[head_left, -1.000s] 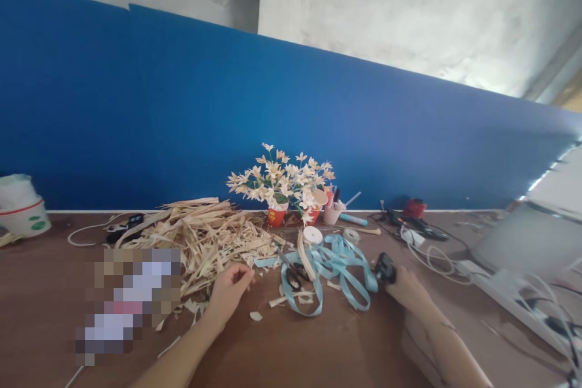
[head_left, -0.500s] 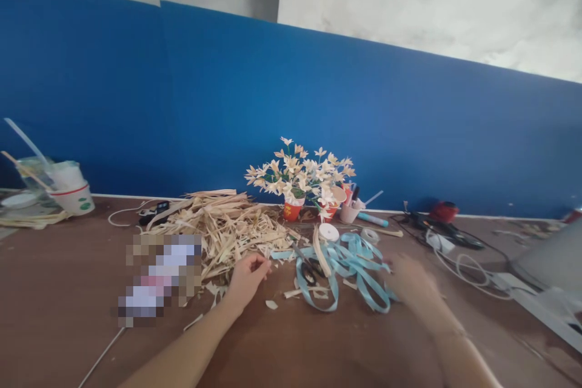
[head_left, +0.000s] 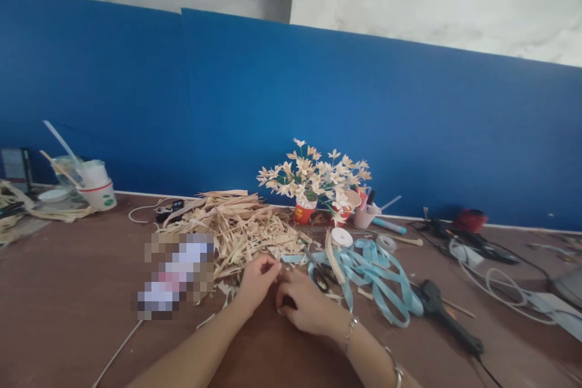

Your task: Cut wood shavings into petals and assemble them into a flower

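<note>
My left hand [head_left: 259,282] is closed in a pinch just in front of a heap of dried husk strips [head_left: 240,224]. Right beside it, my right hand [head_left: 302,303] is also pinched, its fingertips close to those of the left. Whatever lies between the fingers is too small to make out. Scissors [head_left: 321,279] with dark handles lie beyond my right hand, partly under a husk strip [head_left: 334,257]. Loose light-blue ribbon [head_left: 384,285] is spread to their right. A black glue gun [head_left: 450,321] rests on the table beside the ribbon, its cord trailing toward me.
Pale artificial flowers [head_left: 318,176] stand in a red cup [head_left: 304,212] against the blue partition [head_left: 227,103]. A white cup [head_left: 99,195] sits far left. Cables [head_left: 495,285] run along the right. A pixelated object [head_left: 173,279] lies left of my left hand.
My right hand has moved left from beyond the ribbon to meet my left hand. The glue gun now shows where that hand was. The camera view has turned slightly left.
</note>
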